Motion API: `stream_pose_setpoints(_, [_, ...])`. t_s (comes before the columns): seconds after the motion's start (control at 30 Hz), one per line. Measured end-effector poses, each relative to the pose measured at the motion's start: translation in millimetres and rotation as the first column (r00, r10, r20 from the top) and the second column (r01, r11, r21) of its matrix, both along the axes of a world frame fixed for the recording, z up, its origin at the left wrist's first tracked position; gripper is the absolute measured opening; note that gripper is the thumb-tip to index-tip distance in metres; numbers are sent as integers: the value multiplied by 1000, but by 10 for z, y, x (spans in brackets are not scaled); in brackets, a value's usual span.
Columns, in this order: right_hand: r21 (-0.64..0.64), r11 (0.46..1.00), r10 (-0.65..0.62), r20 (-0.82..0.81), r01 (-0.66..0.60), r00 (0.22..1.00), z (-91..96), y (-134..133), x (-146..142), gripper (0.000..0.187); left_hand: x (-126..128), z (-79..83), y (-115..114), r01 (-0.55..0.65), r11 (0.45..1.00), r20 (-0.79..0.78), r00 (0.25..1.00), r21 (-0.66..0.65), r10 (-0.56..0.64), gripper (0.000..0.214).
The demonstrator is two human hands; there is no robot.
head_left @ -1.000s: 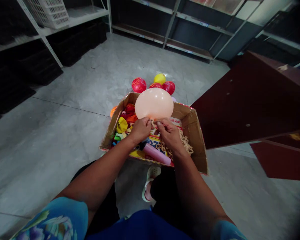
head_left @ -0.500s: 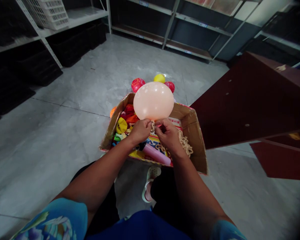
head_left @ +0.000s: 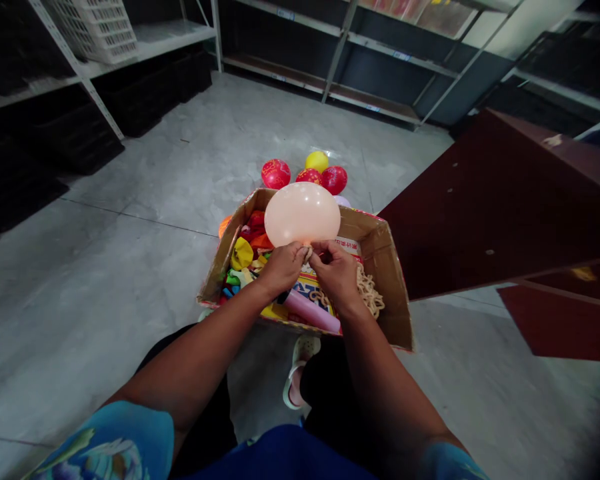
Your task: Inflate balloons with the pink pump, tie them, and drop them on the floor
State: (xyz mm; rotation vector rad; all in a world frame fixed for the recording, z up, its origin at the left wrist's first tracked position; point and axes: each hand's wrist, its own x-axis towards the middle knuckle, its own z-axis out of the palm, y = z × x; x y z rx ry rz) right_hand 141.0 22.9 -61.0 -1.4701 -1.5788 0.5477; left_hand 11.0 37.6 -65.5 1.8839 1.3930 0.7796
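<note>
An inflated pale peach balloon [head_left: 303, 212] stands over the far side of a cardboard box [head_left: 394, 280], its neck end toward me. At that neck, my left hand [head_left: 281, 272] pinches a beige string [head_left: 307, 253] between thumb and fingers. My right hand [head_left: 338, 272] is closed on the same string from the other side; its fingertips partly hide the knot area. Below the hands a pink balloon pump [head_left: 313, 311] lies in the box. A heap of beige string [head_left: 370, 292] is at the box's right, and limp balloons, one of them yellow [head_left: 242, 253], fill its left.
Beyond the box, several inflated balloons lie on the floor, including a red one [head_left: 275, 174] and a yellow one [head_left: 317, 161]. A dark red wooden panel [head_left: 505, 207] stands close at the right. Metal shelves [head_left: 280, 73] line the back, with a white basket [head_left: 103, 30] at left.
The peach balloon has dropped slightly toward me, uncovering another red balloon behind it. Both hands remain together at its neck, with the string loop now drawn smaller between the fingertips.
</note>
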Motion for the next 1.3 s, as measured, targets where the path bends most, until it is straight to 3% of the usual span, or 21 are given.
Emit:
stream_pose_setpoints(0.23, [48,998,49,44,-51,998,-18,17,42,7,-32,23,15,11,999,81,997,-33,-8,29])
stream_pose_setpoints(0.47, [159,985,26,236,-65,971,10,-13,12,6,-37,68,17,73,986,224,974,-153,-37,31])
stream_pose_setpoints(0.6, [192,978,26,261,-78,965,12,-36,2,7,-47,65,35,39,989,175,985,-143,-14,29])
stream_pose_setpoints(0.8, [141,983,105,91,-117,990,25,-61,27,7,-57,17,60,-41,986,173,982,-160,69,27])
stream_pose_setpoints(1.0, [17,996,88,-176,-86,981,-11,-31,9,12,-73,22,50,-10,987,204,978,-162,44,26])
stream_pose_setpoints(1.13, [-6,994,104,-244,-108,964,-13,-16,8,16,-79,30,44,11,986,204,979,-165,24,25])
stream_pose_setpoints(1.3, [-3,987,157,-191,-161,969,-43,7,50,12,-80,19,48,11,990,212,977,-143,19,24])
